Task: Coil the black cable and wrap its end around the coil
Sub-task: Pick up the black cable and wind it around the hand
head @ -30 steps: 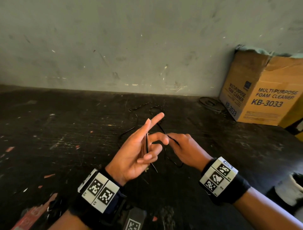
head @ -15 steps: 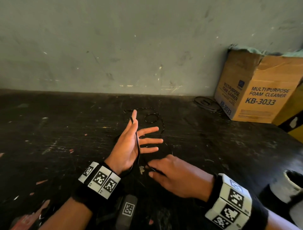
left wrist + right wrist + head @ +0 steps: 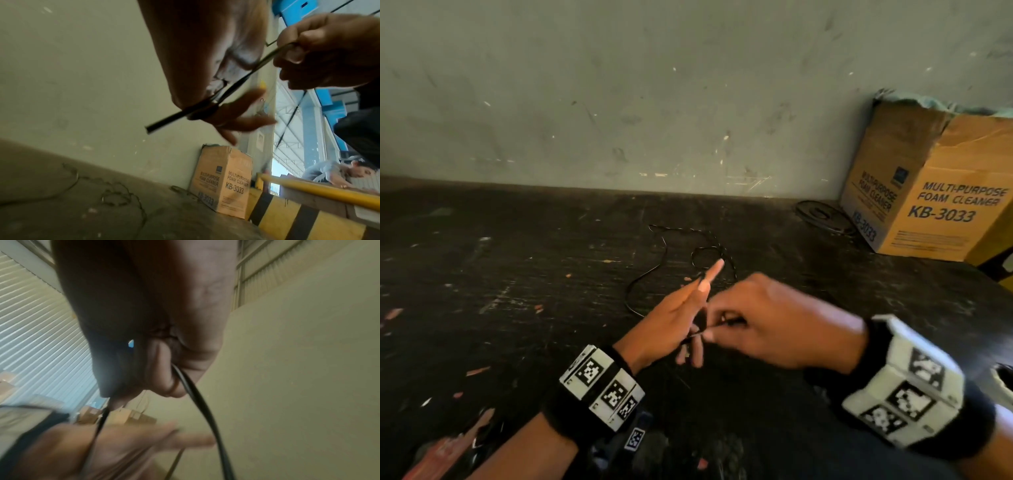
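A thin black cable [image 3: 627,298] trails in loose curves over the dark table behind my hands. My left hand [image 3: 674,318] is raised with its fingers straight and pointing away. In the left wrist view its thumb pins the cable [image 3: 164,121] against the fingers, and a short free end sticks out past them. My right hand [image 3: 774,318] is just right of the left fingers, touching them. It pinches the cable [image 3: 202,404] between thumb and fingertips. The strand runs taut between the two hands. How many turns lie round the left hand is hidden.
A cardboard box [image 3: 935,192] marked foam cleaner stands against the wall at the back right, with a dark coiled ring [image 3: 818,212] lying beside it. A white object [image 3: 1005,380] sits at the right edge. A yellow-and-black barrier [image 3: 308,219] runs beyond the table.
My right hand dipped toward the left wrist with the cable, then came back up beside the left fingers. The left fingers spread, then drew together again.
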